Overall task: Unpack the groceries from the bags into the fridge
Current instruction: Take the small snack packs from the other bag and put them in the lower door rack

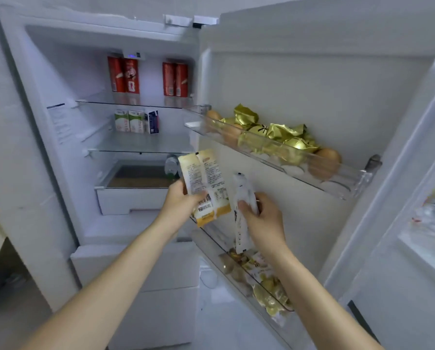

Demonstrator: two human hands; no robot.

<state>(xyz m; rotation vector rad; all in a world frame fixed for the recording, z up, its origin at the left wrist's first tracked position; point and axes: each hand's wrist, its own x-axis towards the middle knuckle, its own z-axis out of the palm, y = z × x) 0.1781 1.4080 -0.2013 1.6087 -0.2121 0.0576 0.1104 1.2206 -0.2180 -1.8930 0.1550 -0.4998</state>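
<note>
The fridge [47, 173] stood wide open, its door [312, 79] swung out to the person's right, as both bare hands worked at the door shelves. The upper door shelf [274, 157] was crowded with gold-wrapped packets [274, 133] and eggs [326, 161] sitting close to its clear front rail; a knock from a passing packet could have tipped an egg over the edge. The lower door shelf [236, 269] already held several yellow snack packets [264, 286], so any more pushed in on top risked riding up and spilling when the door shut. The left hand [179, 203] was closed on a yellow-and-white packet [206, 183], held upright and pinched near its lower half, where the slick film might have slipped. The right hand [264, 218] gripped a narrow white packet [243, 213] around its middle, its bottom end hanging just above the lower shelf; with both hands full, neither was free to catch a fall. Red cartons [124, 75] and green-and-white cartons [129, 121] sat well back inside, clear of harm.
</note>
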